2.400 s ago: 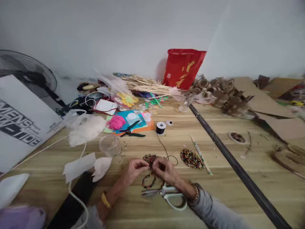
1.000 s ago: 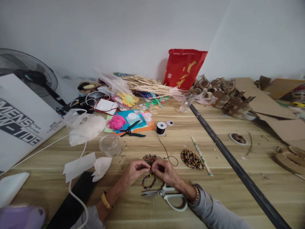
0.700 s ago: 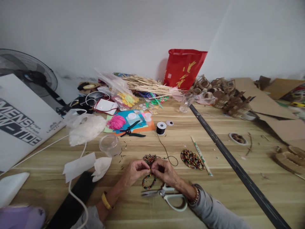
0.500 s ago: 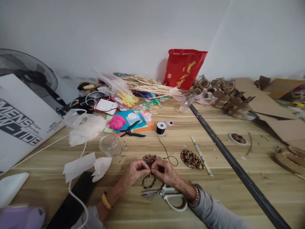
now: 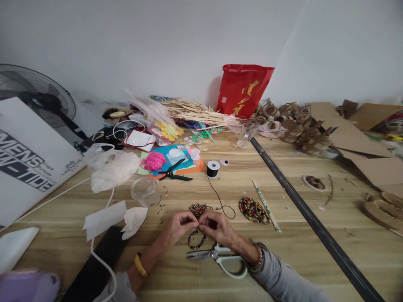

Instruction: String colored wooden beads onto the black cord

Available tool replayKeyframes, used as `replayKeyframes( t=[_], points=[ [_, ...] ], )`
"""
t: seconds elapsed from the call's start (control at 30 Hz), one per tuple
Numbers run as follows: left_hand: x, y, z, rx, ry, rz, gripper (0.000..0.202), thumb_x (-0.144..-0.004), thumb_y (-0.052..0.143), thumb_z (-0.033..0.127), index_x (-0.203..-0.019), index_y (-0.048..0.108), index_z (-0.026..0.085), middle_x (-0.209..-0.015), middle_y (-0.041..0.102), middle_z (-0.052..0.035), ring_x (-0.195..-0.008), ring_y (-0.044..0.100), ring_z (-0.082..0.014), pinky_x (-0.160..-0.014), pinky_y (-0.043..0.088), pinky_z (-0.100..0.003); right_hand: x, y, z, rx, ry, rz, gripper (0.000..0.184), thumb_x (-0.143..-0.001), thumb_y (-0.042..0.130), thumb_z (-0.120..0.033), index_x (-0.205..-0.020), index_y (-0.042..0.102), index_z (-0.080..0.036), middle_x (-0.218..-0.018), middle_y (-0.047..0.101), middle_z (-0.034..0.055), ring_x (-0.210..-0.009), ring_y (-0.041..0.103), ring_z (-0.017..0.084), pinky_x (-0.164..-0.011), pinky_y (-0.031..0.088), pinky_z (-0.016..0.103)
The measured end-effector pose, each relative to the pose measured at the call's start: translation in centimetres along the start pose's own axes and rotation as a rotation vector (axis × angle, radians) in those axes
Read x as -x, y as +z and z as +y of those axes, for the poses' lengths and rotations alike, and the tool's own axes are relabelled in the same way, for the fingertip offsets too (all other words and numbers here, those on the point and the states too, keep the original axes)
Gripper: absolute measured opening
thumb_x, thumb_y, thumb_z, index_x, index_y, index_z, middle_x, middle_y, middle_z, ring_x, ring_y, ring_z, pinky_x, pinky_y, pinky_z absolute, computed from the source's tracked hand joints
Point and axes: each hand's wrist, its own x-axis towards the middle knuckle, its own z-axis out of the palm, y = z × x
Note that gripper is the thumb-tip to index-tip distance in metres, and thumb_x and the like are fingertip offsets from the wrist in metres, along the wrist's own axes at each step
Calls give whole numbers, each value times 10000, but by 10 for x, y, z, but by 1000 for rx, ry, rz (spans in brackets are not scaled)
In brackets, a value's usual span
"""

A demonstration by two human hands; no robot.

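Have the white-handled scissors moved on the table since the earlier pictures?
No. The white-handled scissors lie in the same place relative to the long black strip.

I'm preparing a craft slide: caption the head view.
Left hand and right hand pinch together at a loop of small multicoloured beads, white-handled metal scissors nearby on a wood-grained table.

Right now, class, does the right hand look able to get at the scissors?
Probably yes: the scissors lie just beside the right hand, and their nearer handle is uncovered. However, that hand is pinched near the beaded loop, so it might need freeing first.
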Motion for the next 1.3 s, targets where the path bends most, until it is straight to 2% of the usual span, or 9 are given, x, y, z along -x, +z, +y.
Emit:
replayKeyframes(
  t=[0.13, 0.23, 0.37, 0.6, 0.73, 0.87, 1.1, 1.2, 1.3],
  points=[
    [1, 0, 4, -1, 2, 21, 178, -681, 704, 310, -662, 687, 133, -647, 672, -37, -637, 572, -156, -636, 450, -246, 0, 0, 1, 34, -13, 3, 100, -814, 617, -248, -758, 591, -170, -686, 535, -7, -587, 475, 109, -520, 366, 207],
    [1, -1, 5, -3, -2, 37, 184, -683, 697, 321, -662, 677, 139, -653, 669, -35, -644, 571, -159, -647, 453, -249, 0, 0, 1, 68, -80, 36, 46, -787, 610, -198, -782, 566, -184, -711, 506, -7, -632, 482, 125, -566, 383, 221],
    [0, -1, 2, 5, 9, 42, 163, -683, 689, 298, -666, 671, 137, -656, 663, -32, -641, 568, -155, -651, 450, -248, -1, 0, -3, 61, -137, 70, 92, -765, 611, -183, -843, 565, -193, -740, 493, -2, -673, 495, 142, -606, 394, 238],
    [2, 0, 6, -14, 7, 2, 175, -701, 694, 310, -680, 677, 137, -674, 668, -37, -664, 575, -161, -657, 458, -249, 2, 0, -1, -48, 27, 19, 160, -822, 625, -330, -803, 601, -172, -684, 550, -10, -587, 465, 108, -544, 372, 215],
    [2, 1, 8, -33, 8, 16, 221, -688, 705, 356, -670, 678, 137, -661, 663, -34, -660, 571, -163, -653, 457, -251, 2, 1, 5, -34, 48, 26, 229, -834, 624, -380, -770, 638, -161, -685, 585, 9, -599, 489, 120, -547, 379, 224],
    [2, 0, 7, -36, 2, 52, 220, -682, 706, 357, -669, 672, 140, -663, 664, -31, -659, 578, -164, -663, 462, -253, 1, 0, 5, -27, 47, 32, 223, -837, 615, -370, -764, 649, -162, -690, 592, 16, -614, 497, 129, -556, 382, 229],
    [2, -11, 13, -107, 26, 237, 183, -711, 661, 329, -666, 665, 151, -666, 676, -29, -653, 591, -168, -655, 473, -252, 0, -1, 1, -36, 84, 58, 187, -846, 576, -323, -755, 606, -162, -668, 560, 1, -588, 463, 118, -536, 358, 217],
    [1, -16, 13, -181, 41, 261, 148, -718, 651, 290, -665, 672, 154, -676, 689, -36, -665, 608, -176, -659, 477, -255, -1, -1, 1, -45, 87, 72, 179, -836, 569, -312, -744, 601, -162, -670, 566, 5, -604, 482, 123, -552, 376, 219],
    [1, -18, 14, -325, 95, 220, 110, -728, 645, 234, -657, 687, 161, -665, 688, -38, -646, 614, -173, -633, 473, -249, -1, -1, 2, -47, 101, 81, 162, -818, 576, -302, -740, 606, -163, -669, 572, 8, -607, 490, 128, -552, 386, 222]
  ],
)
